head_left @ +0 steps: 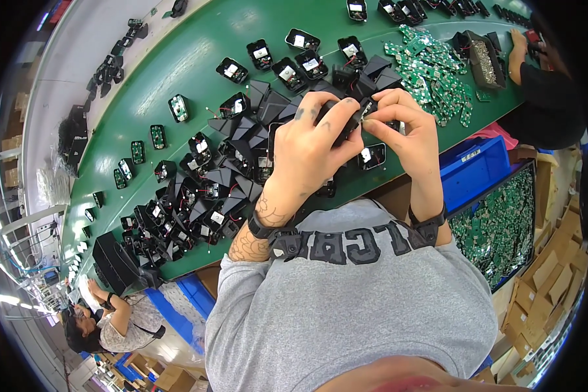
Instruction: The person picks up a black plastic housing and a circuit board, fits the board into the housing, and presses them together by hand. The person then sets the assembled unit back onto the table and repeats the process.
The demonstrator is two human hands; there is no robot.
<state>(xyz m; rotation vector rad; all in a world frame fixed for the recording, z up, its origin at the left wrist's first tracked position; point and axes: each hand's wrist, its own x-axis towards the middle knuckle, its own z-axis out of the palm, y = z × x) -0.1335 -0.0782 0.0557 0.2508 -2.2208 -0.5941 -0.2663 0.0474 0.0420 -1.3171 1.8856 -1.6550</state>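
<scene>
Over the near edge of the green bench, my left hand (312, 145) is wrapped round a black plastic housing (338, 123), with its fingers hiding much of it. My right hand (405, 125) meets it from the other side, thumb and forefinger pinched together at the housing's edge. A small pale bit shows at those fingertips; I cannot make out its kind. Under and left of my hands lies a heap of black housings (206, 189), some with red wires and white parts inside. Beyond them stand several open housings (289, 74) with white blocks in them.
A pile of green circuit boards (431, 75) lies to the right, beside a box of small metal parts (483, 62). A blue bin (475, 166) and a tray of boards (496, 225) stand below the bench edge. Co-workers sit at right (549, 98) and lower left (121, 323).
</scene>
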